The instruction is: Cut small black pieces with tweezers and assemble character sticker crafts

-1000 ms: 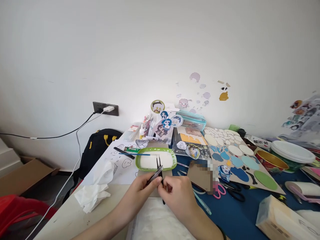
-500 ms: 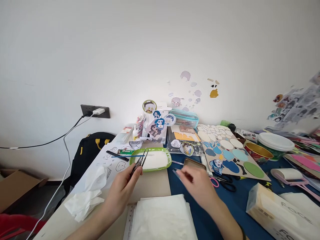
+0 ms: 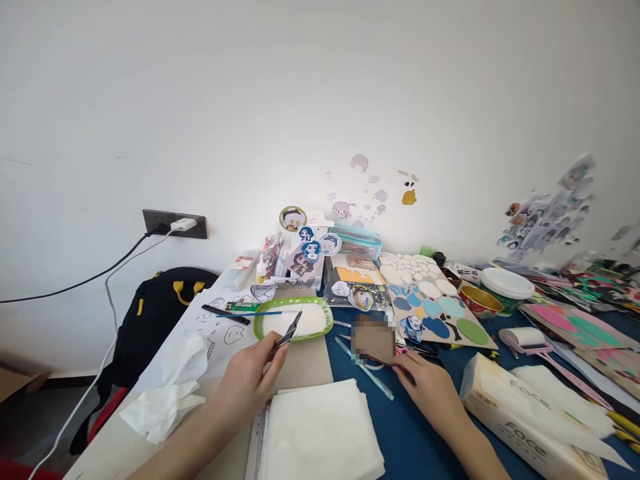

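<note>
My left hand (image 3: pixel 255 367) is closed around dark tweezers (image 3: pixel 291 330), their tips up over the right half of a green-rimmed tray (image 3: pixel 259 327) of white material. To the right, my right hand (image 3: pixel 430 390) has its thumb and fingers bent together at the lower right corner of a brown flat object (image 3: pixel 374 340), partly blurred out. Pink scissors handles (image 3: pixel 400 351) show beside those fingertips. Whether the fingers grip anything is hard to see. Between the hands, a pale teal pen (image 3: pixel 373 379) lies on the blue mat, right of a folded white cloth (image 3: pixel 320 427).
Crumpled tissue (image 3: pixel 163 403) and a blue brush (image 3: pixel 250 313) lie left. A tissue pack (image 3: pixel 525 417) and a pink-handled roller (image 3: pixel 530 340) sit right. A card with coloured cut-outs (image 3: pixel 435 303), red bowl (image 3: pixel 480 303) and white-lidded tub (image 3: pixel 506 287) stand behind.
My hands were together at the tray; they have parted. The right hand moved right to the brown object's corner, while the left keeps the tweezers. The view turned right.
</note>
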Demonstrator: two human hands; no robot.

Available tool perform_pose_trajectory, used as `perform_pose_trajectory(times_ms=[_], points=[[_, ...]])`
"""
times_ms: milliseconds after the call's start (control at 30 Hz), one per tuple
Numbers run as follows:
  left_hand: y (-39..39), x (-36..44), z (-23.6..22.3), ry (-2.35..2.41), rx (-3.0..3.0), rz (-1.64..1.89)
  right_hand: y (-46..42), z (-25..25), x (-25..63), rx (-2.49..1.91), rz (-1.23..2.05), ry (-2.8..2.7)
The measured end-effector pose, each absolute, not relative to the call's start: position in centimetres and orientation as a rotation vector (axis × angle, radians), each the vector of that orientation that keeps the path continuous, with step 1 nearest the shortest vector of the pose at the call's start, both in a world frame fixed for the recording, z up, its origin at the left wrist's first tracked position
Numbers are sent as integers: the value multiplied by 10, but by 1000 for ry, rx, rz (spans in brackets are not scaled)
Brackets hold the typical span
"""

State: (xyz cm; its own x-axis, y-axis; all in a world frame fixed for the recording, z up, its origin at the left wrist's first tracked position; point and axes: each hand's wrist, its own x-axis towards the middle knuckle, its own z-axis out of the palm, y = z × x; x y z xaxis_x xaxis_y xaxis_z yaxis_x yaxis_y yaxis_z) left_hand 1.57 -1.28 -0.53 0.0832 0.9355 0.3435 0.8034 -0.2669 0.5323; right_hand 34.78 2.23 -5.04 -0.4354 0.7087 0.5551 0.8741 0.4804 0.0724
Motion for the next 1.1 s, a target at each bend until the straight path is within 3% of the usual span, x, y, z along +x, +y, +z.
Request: perform_pose_trajectory(times_ms=[200,600,1100], points=[[-12,17,-6,1751,2212,888,18,-50,345,-1136,-836,-2325],[-12,17,-3,1776,2199,908,-24,-24,332,-963,-1006,-2319],[-6,10,-13,1704,2145,846,-25,-2,316,-1149,-534,-2095]])
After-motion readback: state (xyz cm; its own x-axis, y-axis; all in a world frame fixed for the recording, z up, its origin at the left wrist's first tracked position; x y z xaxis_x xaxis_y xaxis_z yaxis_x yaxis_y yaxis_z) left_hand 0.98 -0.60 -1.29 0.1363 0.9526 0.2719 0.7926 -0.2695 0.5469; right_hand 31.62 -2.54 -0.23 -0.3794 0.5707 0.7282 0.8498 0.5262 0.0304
